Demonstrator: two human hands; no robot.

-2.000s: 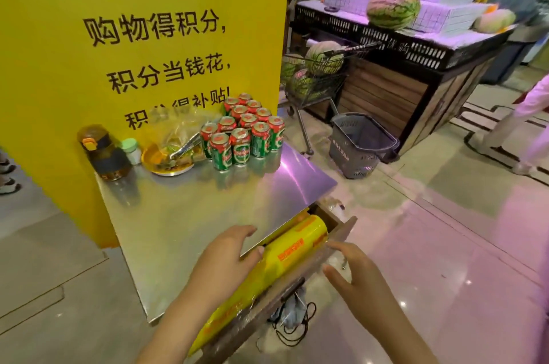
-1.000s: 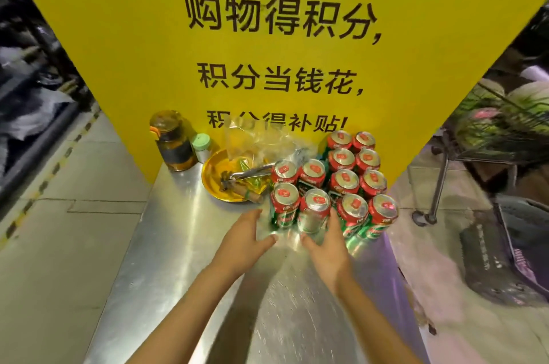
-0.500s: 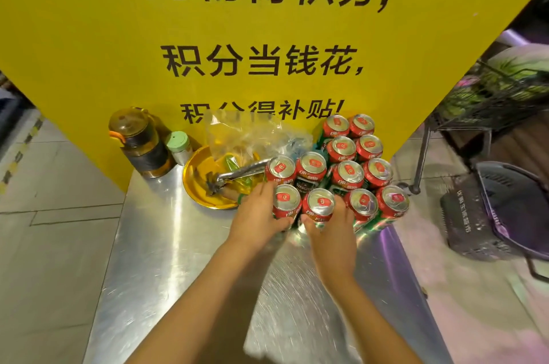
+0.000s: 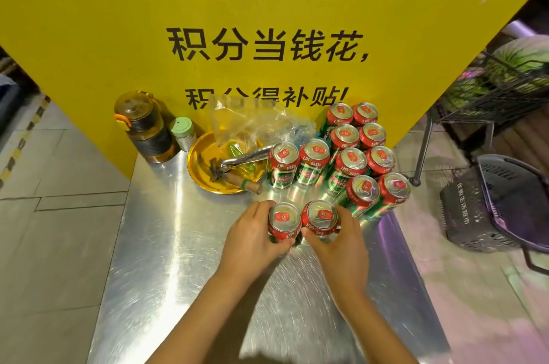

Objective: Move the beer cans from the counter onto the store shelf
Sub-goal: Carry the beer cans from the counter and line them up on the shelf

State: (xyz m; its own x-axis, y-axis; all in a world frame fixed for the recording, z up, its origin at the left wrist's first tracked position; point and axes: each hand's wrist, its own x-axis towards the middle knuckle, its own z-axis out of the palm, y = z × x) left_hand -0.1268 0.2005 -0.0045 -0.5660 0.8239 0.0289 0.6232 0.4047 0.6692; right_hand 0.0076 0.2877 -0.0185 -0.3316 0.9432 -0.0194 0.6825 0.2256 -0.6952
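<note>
Steel counter (image 4: 184, 245); hands, left (image 4: 252, 240) and right (image 4: 338, 245), each grip one beer can

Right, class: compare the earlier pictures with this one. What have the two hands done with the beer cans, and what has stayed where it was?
The left hand and right hand each took hold of a front beer can, the left can and the right can, and drew both toward the person, away from the group. The other ten cans, the gold dish and the amber bottle stayed put on the steel counter.
</note>
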